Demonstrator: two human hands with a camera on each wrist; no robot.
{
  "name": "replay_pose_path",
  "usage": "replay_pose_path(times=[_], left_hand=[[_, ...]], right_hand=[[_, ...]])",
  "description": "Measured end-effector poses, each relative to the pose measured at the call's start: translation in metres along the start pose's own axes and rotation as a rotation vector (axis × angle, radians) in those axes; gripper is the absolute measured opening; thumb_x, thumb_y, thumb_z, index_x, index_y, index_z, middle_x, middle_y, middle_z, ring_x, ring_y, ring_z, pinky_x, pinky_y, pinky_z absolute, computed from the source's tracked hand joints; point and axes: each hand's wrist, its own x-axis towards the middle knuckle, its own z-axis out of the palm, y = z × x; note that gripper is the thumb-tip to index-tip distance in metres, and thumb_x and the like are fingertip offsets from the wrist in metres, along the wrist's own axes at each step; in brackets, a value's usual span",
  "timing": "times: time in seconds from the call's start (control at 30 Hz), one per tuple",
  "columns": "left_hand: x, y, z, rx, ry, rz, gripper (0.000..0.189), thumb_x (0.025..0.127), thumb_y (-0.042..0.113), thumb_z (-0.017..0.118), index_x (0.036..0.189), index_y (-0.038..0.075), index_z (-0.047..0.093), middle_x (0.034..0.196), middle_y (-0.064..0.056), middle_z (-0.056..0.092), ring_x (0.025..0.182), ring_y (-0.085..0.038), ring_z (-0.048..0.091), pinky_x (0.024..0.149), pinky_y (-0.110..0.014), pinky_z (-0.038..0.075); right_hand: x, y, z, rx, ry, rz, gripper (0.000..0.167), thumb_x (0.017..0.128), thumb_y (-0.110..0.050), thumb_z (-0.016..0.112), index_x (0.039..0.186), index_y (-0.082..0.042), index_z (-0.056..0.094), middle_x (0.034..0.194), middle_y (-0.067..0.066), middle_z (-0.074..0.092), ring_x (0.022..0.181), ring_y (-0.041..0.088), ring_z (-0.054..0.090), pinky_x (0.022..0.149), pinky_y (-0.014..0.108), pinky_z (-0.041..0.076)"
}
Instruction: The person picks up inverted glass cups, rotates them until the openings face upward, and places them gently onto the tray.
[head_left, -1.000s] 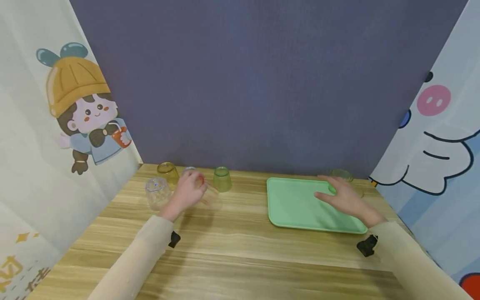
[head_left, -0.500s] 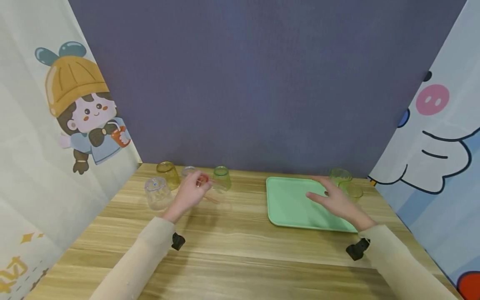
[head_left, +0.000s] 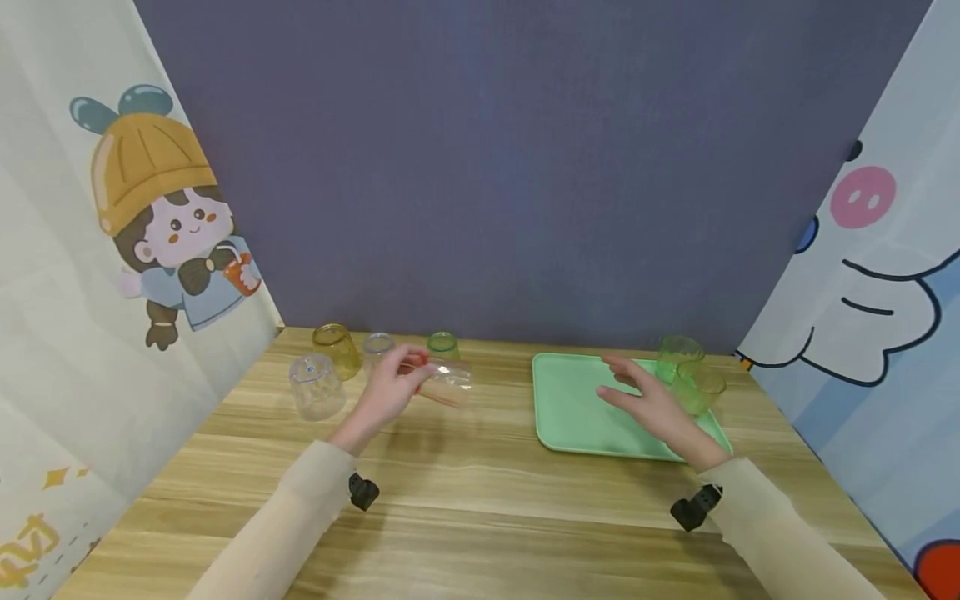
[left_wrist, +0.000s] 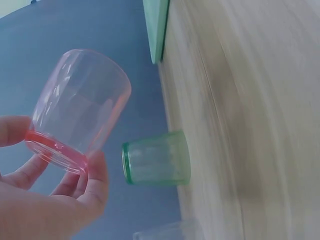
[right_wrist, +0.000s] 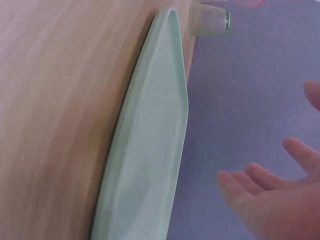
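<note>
My left hand (head_left: pixel 384 393) holds a clear pink-red cup (head_left: pixel 450 383) by its base, above the table. In the left wrist view the cup (left_wrist: pixel 80 102) is tilted, its thick red base between fingers and thumb and its mouth pointing away from the palm. Just behind it an upside-down green cup (left_wrist: pixel 157 159) stands on the table. My right hand (head_left: pixel 652 407) hovers over the light green tray (head_left: pixel 570 429), fingers spread and holding nothing. On the tray's right end are a green cup (head_left: pixel 678 354) and a yellow-green cup (head_left: pixel 699 390), partly behind that hand.
At the table's back left stand an amber cup (head_left: pixel 336 350), a clear faceted cup (head_left: pixel 317 388) and another clear cup (head_left: pixel 378 343). A dark grey-purple panel (head_left: pixel 480 183) closes off the back edge. Printed curtains (head_left: pixel 60 250) hang at both sides.
My left hand has carried the pink-red cup a little to the right, and the cup now points rightward in front of the green one. My right hand has drawn left, uncovering the cups on the tray.
</note>
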Motion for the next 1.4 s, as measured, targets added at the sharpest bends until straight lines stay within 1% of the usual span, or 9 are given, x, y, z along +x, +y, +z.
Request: replay_pose_path(times=[0.17, 0.3, 0.4, 0.57, 0.73, 0.93, 1.03, 1.2, 1.4], left_hand=[[-0.003, 0.001, 0.003, -0.060, -0.007, -0.025, 0.038, 0.100, 0.020, 0.065, 0.133, 0.002, 0.058, 0.122, -0.016, 0.061, 0.099, -0.027, 0.063, 0.081, -0.033, 0.054], [-0.004, 0.001, 0.005, -0.104, -0.012, -0.021, 0.037, 0.100, 0.019, 0.064, 0.131, 0.000, 0.058, 0.120, -0.017, 0.061, 0.100, -0.026, 0.062, 0.081, -0.032, 0.054], [-0.005, 0.000, 0.007, -0.135, -0.026, -0.019, 0.036, 0.101, 0.019, 0.064, 0.131, 0.000, 0.058, 0.120, -0.018, 0.060, 0.101, -0.027, 0.062, 0.083, -0.033, 0.054], [-0.007, 0.001, 0.010, -0.185, -0.048, -0.037, 0.036, 0.101, 0.023, 0.064, 0.132, 0.005, 0.059, 0.126, -0.018, 0.058, 0.109, -0.030, 0.062, 0.087, -0.037, 0.057], [-0.008, 0.002, 0.012, -0.254, -0.069, -0.058, 0.037, 0.102, 0.023, 0.063, 0.133, 0.004, 0.057, 0.131, -0.019, 0.055, 0.116, -0.033, 0.060, 0.091, -0.040, 0.057], [-0.010, 0.005, 0.017, -0.303, -0.074, -0.060, 0.035, 0.101, 0.020, 0.063, 0.132, 0.005, 0.057, 0.129, -0.018, 0.055, 0.114, -0.031, 0.059, 0.092, -0.041, 0.056], [-0.010, 0.007, 0.020, -0.325, -0.074, -0.054, 0.034, 0.101, 0.019, 0.063, 0.131, 0.004, 0.058, 0.126, -0.017, 0.056, 0.112, -0.029, 0.059, 0.091, -0.041, 0.056], [-0.011, 0.009, 0.024, -0.344, -0.077, -0.047, 0.033, 0.101, 0.017, 0.063, 0.130, 0.003, 0.058, 0.124, -0.017, 0.056, 0.109, -0.027, 0.059, 0.091, -0.042, 0.056], [-0.012, 0.011, 0.031, -0.355, -0.093, -0.030, 0.035, 0.101, 0.016, 0.062, 0.131, -0.001, 0.056, 0.124, -0.018, 0.056, 0.109, -0.026, 0.060, 0.091, -0.041, 0.056]], right_hand=[[0.001, -0.001, 0.010, 0.067, 0.008, -0.010, 0.070, 0.103, -0.039, 0.061, 0.159, -0.012, 0.031, 0.161, 0.021, 0.029, 0.146, 0.045, 0.029, 0.109, 0.064, 0.035], [0.002, -0.003, 0.017, 0.128, 0.005, -0.008, 0.068, 0.103, -0.036, 0.061, 0.159, -0.010, 0.031, 0.159, 0.022, 0.031, 0.145, 0.044, 0.032, 0.110, 0.063, 0.035], [0.002, -0.005, 0.021, 0.178, -0.008, -0.007, 0.067, 0.104, -0.035, 0.060, 0.159, -0.010, 0.031, 0.157, 0.023, 0.033, 0.143, 0.044, 0.035, 0.111, 0.062, 0.036], [0.000, -0.007, 0.026, 0.245, -0.036, 0.000, 0.064, 0.104, -0.035, 0.058, 0.159, -0.015, 0.031, 0.157, 0.022, 0.034, 0.140, 0.043, 0.039, 0.111, 0.060, 0.036], [0.001, -0.010, 0.034, 0.291, -0.035, -0.011, 0.063, 0.105, -0.031, 0.058, 0.158, -0.012, 0.032, 0.156, 0.023, 0.035, 0.138, 0.044, 0.042, 0.110, 0.058, 0.040], [0.003, -0.015, 0.042, 0.349, -0.027, -0.027, 0.061, 0.104, -0.028, 0.059, 0.157, -0.010, 0.034, 0.155, 0.024, 0.035, 0.137, 0.046, 0.043, 0.107, 0.050, 0.046], [0.004, -0.017, 0.046, 0.376, -0.027, -0.036, 0.061, 0.104, -0.025, 0.058, 0.157, -0.009, 0.034, 0.155, 0.025, 0.035, 0.138, 0.048, 0.041, 0.106, 0.047, 0.047], [0.006, -0.022, 0.052, 0.407, -0.028, -0.043, 0.061, 0.104, -0.024, 0.059, 0.157, -0.008, 0.034, 0.156, 0.025, 0.035, 0.139, 0.051, 0.037, 0.106, 0.046, 0.047], [0.008, -0.026, 0.059, 0.427, -0.019, -0.061, 0.060, 0.103, -0.021, 0.060, 0.156, -0.008, 0.035, 0.155, 0.025, 0.037, 0.138, 0.050, 0.039, 0.102, 0.039, 0.050]])
